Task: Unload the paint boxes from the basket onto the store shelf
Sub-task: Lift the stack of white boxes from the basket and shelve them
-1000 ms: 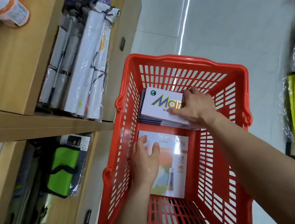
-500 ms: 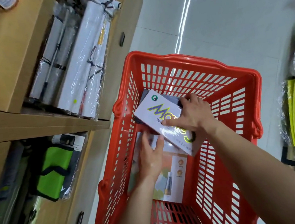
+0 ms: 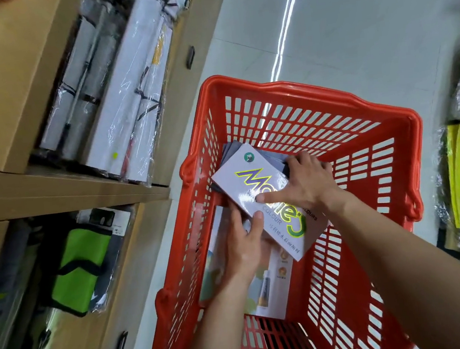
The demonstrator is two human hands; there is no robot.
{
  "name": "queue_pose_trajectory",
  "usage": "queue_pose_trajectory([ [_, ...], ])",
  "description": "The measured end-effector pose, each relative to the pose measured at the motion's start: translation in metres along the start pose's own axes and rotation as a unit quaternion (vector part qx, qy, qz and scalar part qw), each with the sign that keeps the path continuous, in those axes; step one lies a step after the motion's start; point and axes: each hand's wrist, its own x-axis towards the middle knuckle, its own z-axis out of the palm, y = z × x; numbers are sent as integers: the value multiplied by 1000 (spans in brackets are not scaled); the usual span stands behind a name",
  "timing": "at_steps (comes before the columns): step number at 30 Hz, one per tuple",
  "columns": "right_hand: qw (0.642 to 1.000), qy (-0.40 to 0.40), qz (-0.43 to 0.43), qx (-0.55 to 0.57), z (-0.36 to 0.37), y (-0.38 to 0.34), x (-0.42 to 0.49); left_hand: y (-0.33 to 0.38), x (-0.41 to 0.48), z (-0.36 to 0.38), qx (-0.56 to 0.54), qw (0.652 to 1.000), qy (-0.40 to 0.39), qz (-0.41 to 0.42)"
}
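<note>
A wooden store shelf [image 3: 61,190] fills the left, its upper level holding long white wrapped packs [image 3: 128,99], its lower a green bag [image 3: 76,266]; beside it on the pale tiled floor [image 3: 364,30] stands a red slotted basket [image 3: 316,112]; inside, a white paint box [image 3: 255,183] with yellow-green lettering lies tilted over grey boxes [image 3: 231,149] and a flat illustrated pack [image 3: 275,284]; the right hand [image 3: 307,182] grips its far edge, thumb across the top; the left hand [image 3: 248,244] has fingers curled under its near side, holding it.
</note>
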Motion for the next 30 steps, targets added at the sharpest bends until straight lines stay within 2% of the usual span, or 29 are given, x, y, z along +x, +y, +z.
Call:
queue_pose_trajectory([
  [7, 994, -63, -1, 95, 0, 2, 6, -8, 5, 4, 13, 1000, 6, 8],
  [14, 993, -53, -4, 108, -4, 6, 9, -14, 8, 6, 7, 1000, 10, 0],
  [19, 994, -72, 4, 79, -5, 7, 11, -13, 5, 11, -73, 996, -11, -46],
  [23, 986, -99, 16, 130, -3, 6, 11, -8, 4, 16, -129, 990, -32, -52],
  [30, 994, -73, 1, 85, -11, 3, 5, 0, 1, 20, -170, 983, -45, -51],
])
